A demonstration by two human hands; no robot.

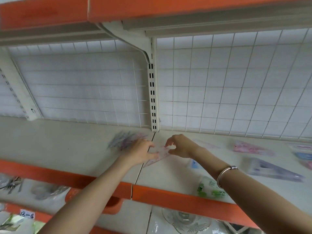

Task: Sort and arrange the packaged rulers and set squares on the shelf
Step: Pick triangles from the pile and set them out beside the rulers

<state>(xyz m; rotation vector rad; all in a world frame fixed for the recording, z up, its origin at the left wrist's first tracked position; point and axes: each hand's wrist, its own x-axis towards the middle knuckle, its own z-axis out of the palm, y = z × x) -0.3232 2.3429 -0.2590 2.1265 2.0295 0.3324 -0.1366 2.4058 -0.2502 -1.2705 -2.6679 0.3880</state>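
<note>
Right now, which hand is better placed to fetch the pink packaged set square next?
Probably the right hand. The pink packaged set square lies on that hand's side of the shelf, while the left hand sits farther away, beside the pile.

Both forearms reach forward. The left hand [140, 152] lies palm down, fingers nearly straight. The right hand [181, 146], fingers curled, pinches a packaged set square [152, 162] between thumb and forefinger.
</note>
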